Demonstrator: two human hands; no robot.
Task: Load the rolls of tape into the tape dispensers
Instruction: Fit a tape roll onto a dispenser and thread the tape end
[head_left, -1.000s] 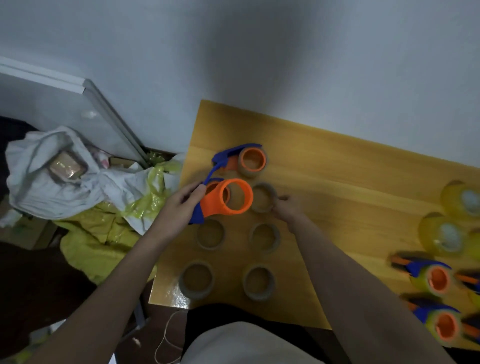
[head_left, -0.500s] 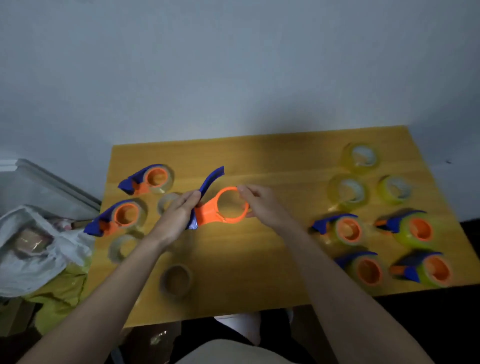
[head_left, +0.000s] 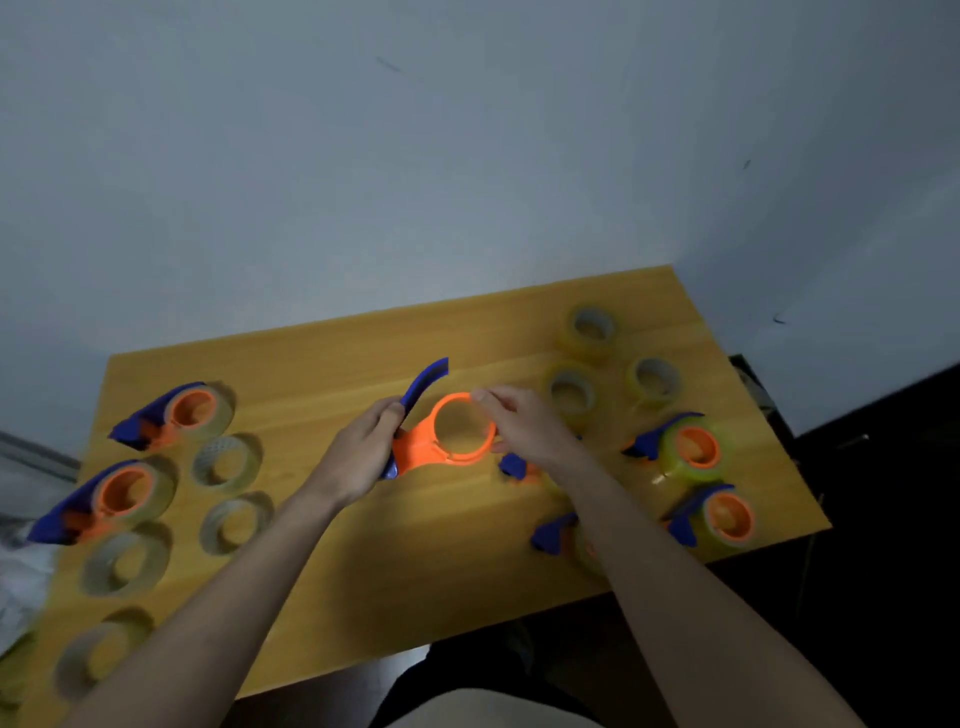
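Held above the middle of the yellow wooden counter (head_left: 363, 561): an empty tape dispenser (head_left: 441, 441), orange ring with a blue handle curving up and away. Left hand (head_left: 363, 452) wrapped round the blue handle and orange neck, fingers curled in a firm grip. Right hand (head_left: 524, 426) pinching the far rim of the orange ring between thumb and fingertips. No roll inside the ring; bare counter visible through it.

Left of the held dispenser: two loaded dispensers, one farther back (head_left: 176, 415) and one nearer (head_left: 104, 499), each with an orange hub, a blue handle and a roll of clear tape. Beside and below these, five loose rolls lying flat: one with a dotted core (head_left: 226, 462), one just in front of it (head_left: 236, 522), a third (head_left: 124, 564) by the nearer loaded dispenser, a fourth (head_left: 101, 654) close to the counter's front edge, and a fifth just showing at the frame's left edge, blurred.

Right of the held dispenser: three yellowish rolls (head_left: 592, 330) (head_left: 571, 392) (head_left: 654, 379) grouped toward the back, lying flat. In front of these, two loaded dispensers in plain sight (head_left: 685, 449) (head_left: 722, 517), and two more partly hidden behind the right forearm, only blue tips (head_left: 514, 465) (head_left: 553, 535) showing.

Grey wall (head_left: 415, 182) behind the counter.
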